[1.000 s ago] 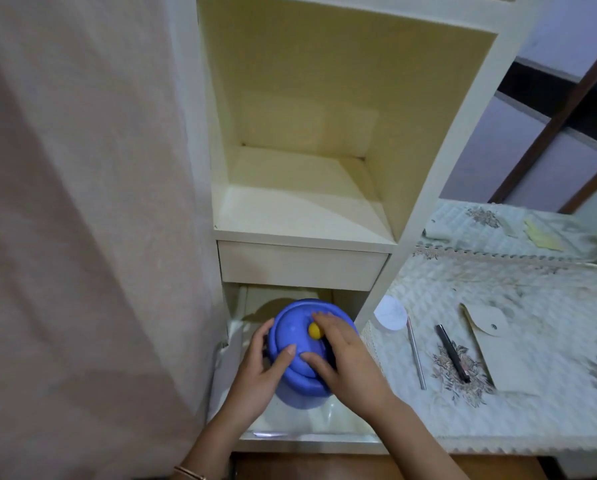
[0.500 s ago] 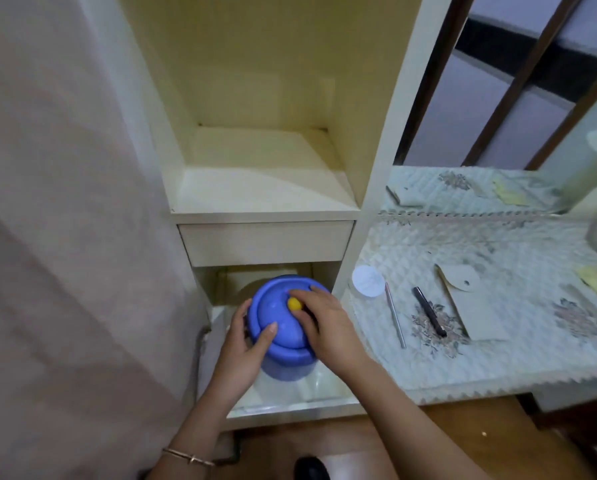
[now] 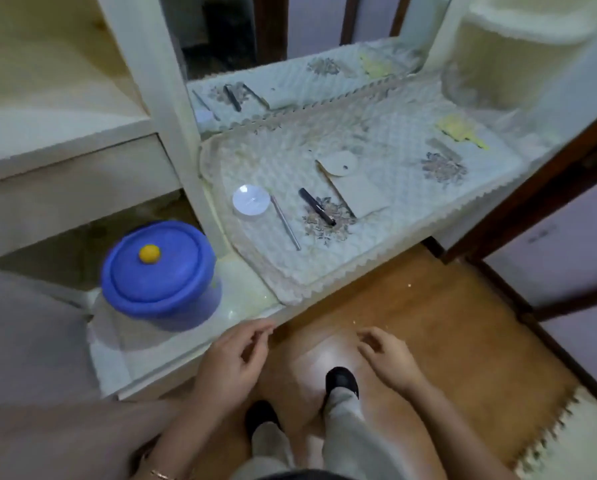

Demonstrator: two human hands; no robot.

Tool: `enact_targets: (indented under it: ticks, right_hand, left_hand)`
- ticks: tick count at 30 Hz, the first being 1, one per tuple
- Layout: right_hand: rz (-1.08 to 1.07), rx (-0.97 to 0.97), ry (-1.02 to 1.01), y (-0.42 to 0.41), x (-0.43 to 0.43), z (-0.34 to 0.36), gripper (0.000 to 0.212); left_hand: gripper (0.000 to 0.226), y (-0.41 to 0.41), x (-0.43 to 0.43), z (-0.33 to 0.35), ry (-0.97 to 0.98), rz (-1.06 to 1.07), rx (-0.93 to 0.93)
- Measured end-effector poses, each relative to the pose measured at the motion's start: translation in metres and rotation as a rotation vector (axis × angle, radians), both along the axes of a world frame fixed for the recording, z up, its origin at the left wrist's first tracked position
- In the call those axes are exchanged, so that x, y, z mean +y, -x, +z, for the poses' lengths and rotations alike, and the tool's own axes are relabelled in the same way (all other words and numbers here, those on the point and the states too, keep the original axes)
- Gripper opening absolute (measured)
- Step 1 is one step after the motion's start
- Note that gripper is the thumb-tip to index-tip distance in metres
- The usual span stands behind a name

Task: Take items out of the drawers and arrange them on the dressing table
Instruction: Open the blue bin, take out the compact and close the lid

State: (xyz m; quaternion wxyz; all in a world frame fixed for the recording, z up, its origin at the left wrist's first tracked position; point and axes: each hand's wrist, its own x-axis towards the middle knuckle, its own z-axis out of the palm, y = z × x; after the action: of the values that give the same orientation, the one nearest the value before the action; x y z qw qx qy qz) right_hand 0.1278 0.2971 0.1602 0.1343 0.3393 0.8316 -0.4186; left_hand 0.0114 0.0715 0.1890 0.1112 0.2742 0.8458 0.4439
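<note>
Left hand (image 3: 233, 358) and right hand (image 3: 389, 358): both empty, fingers loosely curled, low centre of frame, clear of the table edge. Blue lidded container (image 3: 160, 271) with yellow knob (image 3: 149, 253) sits lower left on the table surface, below a closed drawer (image 3: 78, 188). Lace mat (image 3: 376, 209), centre right, holds a pen (image 3: 317, 206). Judgement: next drawer pull wants a straight, even draw.

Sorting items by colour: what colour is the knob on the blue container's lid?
Yellow-orange knob, clearest in the head view.
</note>
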Motion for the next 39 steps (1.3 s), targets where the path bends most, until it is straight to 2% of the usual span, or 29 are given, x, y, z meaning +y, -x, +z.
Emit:
enact_targets:
  ticks: [2,5,9,12,14,15,18,21,25,29,33,36,39]
  right_hand:
    - [-0.062,-0.121,0.069,-0.048,0.022,-0.025,0.028]
    - [-0.192,-0.278,0.158,-0.116,0.050,-0.057,0.026]
    - [-0.367,-0.398,0.298,-0.185,0.103,-0.084,0.004]
    - [-0.393,-0.412,0.289,-0.206,0.152,-0.085,0.001]
    - [-0.396,-0.398,0.282,-0.214,0.190,-0.086,0.004]
    - [-0.404,-0.391,0.300,-0.215,0.210,-0.087,0.007]
    - [-0.464,-0.340,0.351,-0.206,0.256,-0.083,0.022]
    - [-0.448,-0.287,0.321,-0.182,0.291,-0.077,0.019]
    - [-0.438,-0.269,0.337,-0.150,0.323,-0.084,0.016]
    - [-0.358,-0.308,0.339,-0.120,0.343,-0.094,0.030]
    - [-0.219,-0.386,0.291,-0.078,0.363,-0.087,0.020]
    - [-0.054,-0.288,0.217,-0.022,0.393,-0.069,0.030]
    - [0.046,-0.118,0.160,0.051,0.416,-0.033,0.009]
  left_hand:
    - [0.018,-0.011,0.019,-0.021,0.168,-0.053,-0.321]
    - [0.025,-0.024,0.036,-0.062,0.508,-0.184,-0.579]
    - [0.023,-0.054,0.066,-0.095,0.655,0.056,-0.771]
    - [0.014,-0.083,0.105,-0.101,0.645,0.247,-0.874]
    - [0.026,-0.099,0.138,-0.096,0.615,0.319,-0.933]
    - [0.023,-0.104,0.152,-0.096,0.584,0.344,-0.957]
    - [0.014,-0.110,0.185,-0.089,0.492,0.382,-0.963]
    - [0.009,-0.105,0.205,-0.086,0.441,0.384,-0.975]
    - [0.010,-0.092,0.222,-0.090,0.465,0.408,-1.052]
    - [0.017,-0.069,0.247,-0.101,0.483,0.442,-1.108]
    - [0.017,-0.036,0.279,-0.107,0.423,0.455,-1.121]
    - [0.011,-0.013,0.303,-0.097,0.346,0.424,-1.080]
    - [0.007,0.007,0.317,-0.079,0.277,0.360,-1.040]
